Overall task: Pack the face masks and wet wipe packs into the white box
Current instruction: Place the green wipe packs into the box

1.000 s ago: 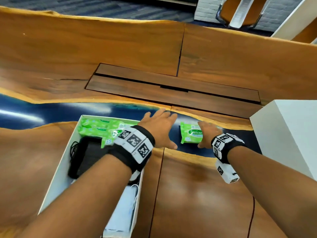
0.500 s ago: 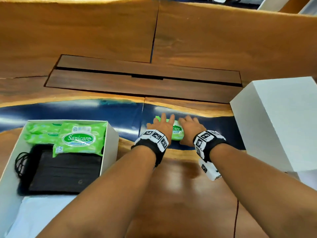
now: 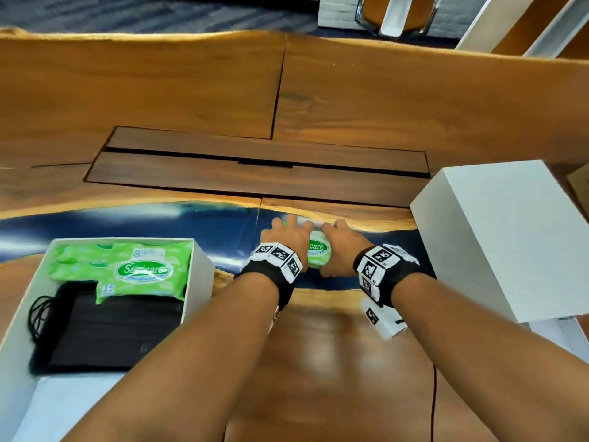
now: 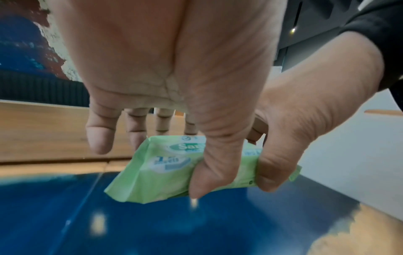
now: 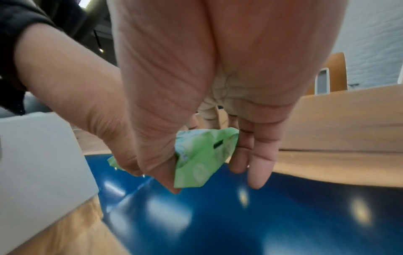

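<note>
A green wet wipe pack [image 3: 318,254] sits at the blue strip of the table, held between both hands. My left hand [image 3: 283,237] grips its left end, thumb on the near edge and fingers over the far edge. My right hand [image 3: 344,247] pinches the right end the same way. In the left wrist view the pack [image 4: 165,176] is tilted and slightly crumpled; in the right wrist view the pack [image 5: 200,162] bulges between thumb and fingers. The open white box [image 3: 199,275] at the left holds green wipe packs [image 3: 143,269] over black face masks [image 3: 105,327].
A closed white block [image 3: 497,237] stands right of my hands, close to the right forearm. Behind the blue strip lies a dark wooden cable hatch [image 3: 255,167]. A chair [image 3: 395,14] stands beyond the table's far edge.
My left hand has come away from over the white box and joined the right hand at the loose pack. Both hands now close round it, and the pack has crumpled between them.
</note>
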